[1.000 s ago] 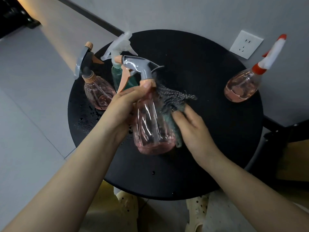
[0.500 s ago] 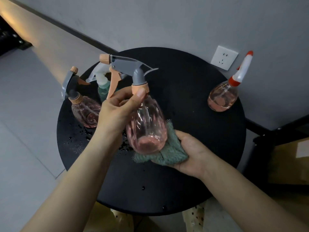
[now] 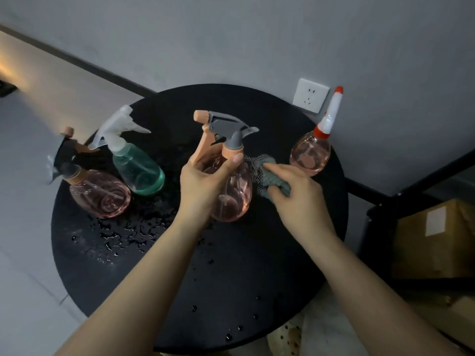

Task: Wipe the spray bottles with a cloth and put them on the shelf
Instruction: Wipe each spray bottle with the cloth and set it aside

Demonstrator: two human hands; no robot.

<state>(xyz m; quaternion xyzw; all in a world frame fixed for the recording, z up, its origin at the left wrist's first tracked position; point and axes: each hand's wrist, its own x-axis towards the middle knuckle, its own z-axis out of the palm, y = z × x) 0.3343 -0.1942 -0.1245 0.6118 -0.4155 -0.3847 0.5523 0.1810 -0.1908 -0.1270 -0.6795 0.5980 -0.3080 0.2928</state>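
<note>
Over a wet black round table [image 3: 231,265] by a grey wall [image 3: 257,34], left-hand fingers [image 3: 228,164] clamped on a pink spray bottle [image 3: 235,194], right-hand fingers [image 3: 276,168] on a cloth [image 3: 264,173].

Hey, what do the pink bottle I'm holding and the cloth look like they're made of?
Pink bottle: likely clear tinted plastic, glossy; the dip tube shows through its wall. Its trigger head looks like matte grey and peach plastic.
Cloth: soft woven or knitted fabric, grey-green with a checked patch; it bunches under the right hand.
</note>
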